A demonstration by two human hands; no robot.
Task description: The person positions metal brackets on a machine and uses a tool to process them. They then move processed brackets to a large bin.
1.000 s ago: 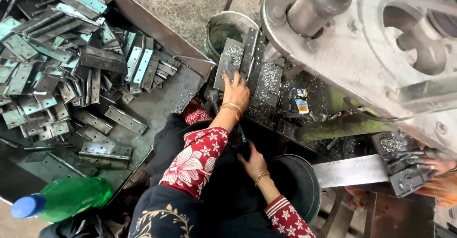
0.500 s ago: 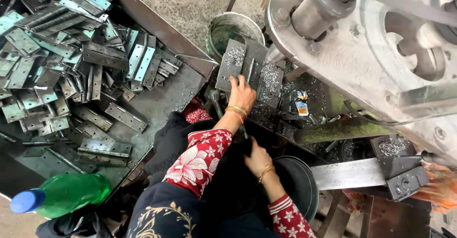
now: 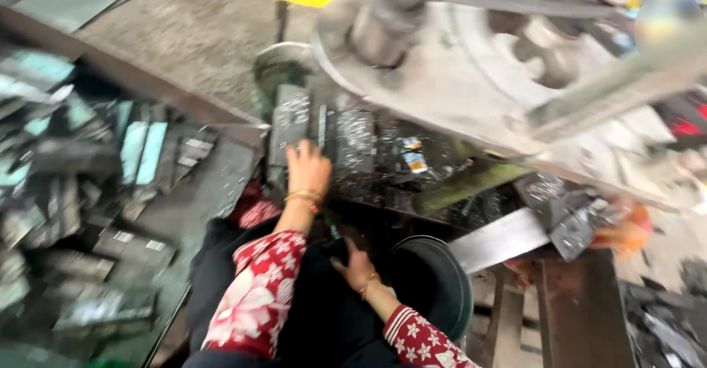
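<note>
While left hand point(image 3: 308, 170) touches plates point(image 3: 291, 117), blurred

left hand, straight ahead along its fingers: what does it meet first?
Likely the flat dark metal plates just beyond the left hand; its fingers point up-frame at them and may already touch. Motion blur hides the gap.

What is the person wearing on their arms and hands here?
Both arms wear red sleeves with a white flower print, ending short of the wrists. The left hand and the right hand are bare, each with thin gold-coloured bangles at the wrist. No gloves.
</note>
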